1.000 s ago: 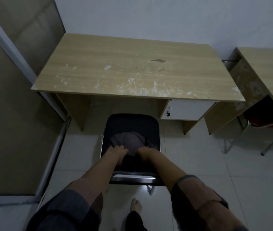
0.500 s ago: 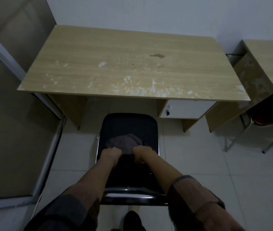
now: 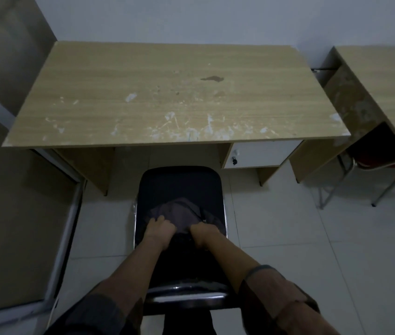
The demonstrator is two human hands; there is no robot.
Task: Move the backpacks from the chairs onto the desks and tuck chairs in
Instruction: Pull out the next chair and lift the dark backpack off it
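A dark grey backpack [image 3: 179, 211] lies on the seat of a black chair [image 3: 179, 184] that stands pulled out in front of a wooden desk [image 3: 167, 97]. My left hand [image 3: 159, 229] grips the backpack's near left edge. My right hand [image 3: 203, 234] grips its near right edge. Both hands hide the bag's nearest part. The desk top is bare, scuffed with white marks.
A second wooden desk [image 3: 384, 85] stands to the right with a red chair [image 3: 384, 160] tucked under it. A white drawer [image 3: 261, 155] hangs under the first desk's right side. A glass partition [image 3: 22, 213] runs along the left. The floor is white tile.
The view has moved closer to the desk and chair. Both hands stay closed on the backpack on the seat.
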